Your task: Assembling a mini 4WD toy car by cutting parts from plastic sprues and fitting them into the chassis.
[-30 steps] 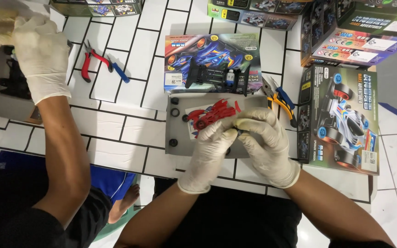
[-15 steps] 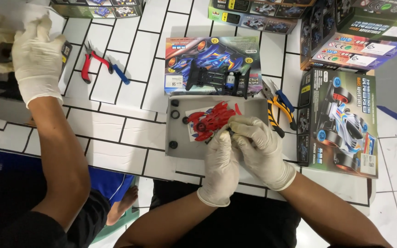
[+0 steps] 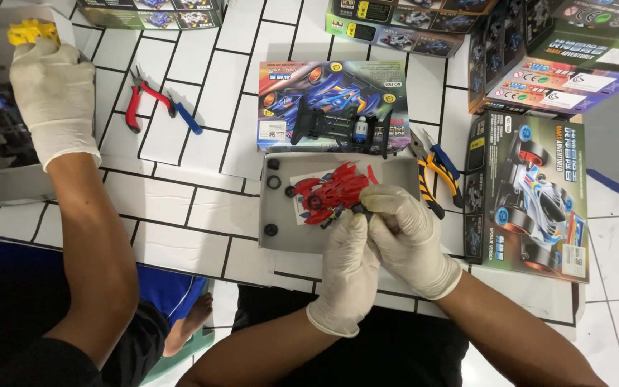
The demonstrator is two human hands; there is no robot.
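1. Left hand (image 3: 347, 269): white latex glove, fingers curled and pressed against the right hand, pinching a small dark part at the lower edge of the red car body shell (image 3: 334, 192). Part too small to identify.
2. Right hand (image 3: 404, 233): gloved likewise, fingers bent inward over the same dark part, thumb against the left fingertips.
3. Red car body shell: glossy moulded plastic, pointed and finned, lying in the shallow grey cardboard tray (image 3: 281, 240) on a white sheet, just left of the hands.
4. Progress, as judged: shell detached from any chassis; four small black wheels (image 3: 273, 164) loose along the left side of the tray; assembly appears early, with mounting of wheels and shell still to do.
5. Above the tray: flat kit box lid (image 3: 331, 104) with blue car artwork, carrying a black plastic chassis (image 3: 327, 125), matte and ribbed.
6. Right of the tray: yellow-handled pliers (image 3: 435, 175), touching the tray edge; beyond, an upright-printed box with a white racer picture (image 3: 531, 193).
7. Well left of the tray: red-handled cutters (image 3: 145, 100) and a blue-handled tool (image 3: 184, 118) on the white tiled surface (image 3: 180, 208).
8. Far left: another person's gloved hand (image 3: 51, 100) over a second tray, holding a yellow part (image 3: 30, 30).
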